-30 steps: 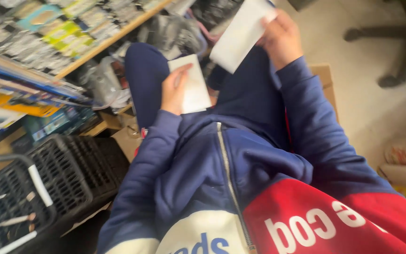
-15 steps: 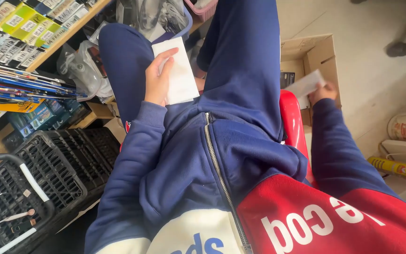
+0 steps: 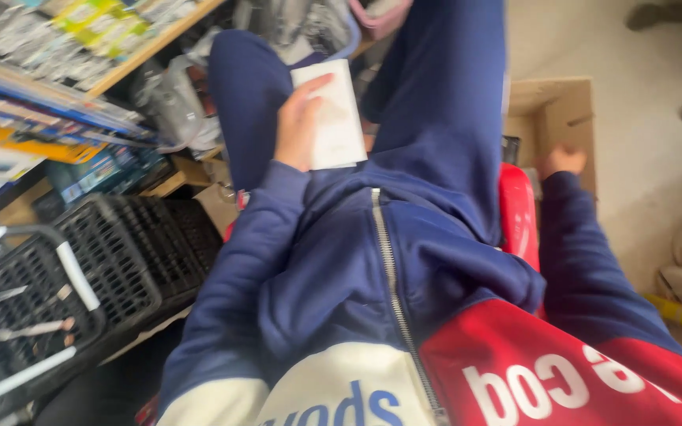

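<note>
Left hand (image 3: 297, 122) grips white packet (image 3: 333, 118); right hand (image 3: 562, 160) in cardboard box (image 3: 566, 118), grip unclear.

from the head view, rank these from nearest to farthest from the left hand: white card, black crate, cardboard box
1. white card: under the left hand, held on the thigh.
2. black crate: lower left, on the hand's own side.
3. cardboard box: far right, beyond the other leg, by the right hand.

Left hand (image 3: 297, 126) lay on thigh, white packet (image 3: 333, 117) under fingers; cluttered shelf (image 3: 80, 47) and black crates (image 3: 120, 252) crowded space beyond thumb side. Right hand (image 3: 562, 160) sat at open cardboard box (image 3: 566, 118); bare floor (image 3: 657, 71) lay open past fingertips.
</note>
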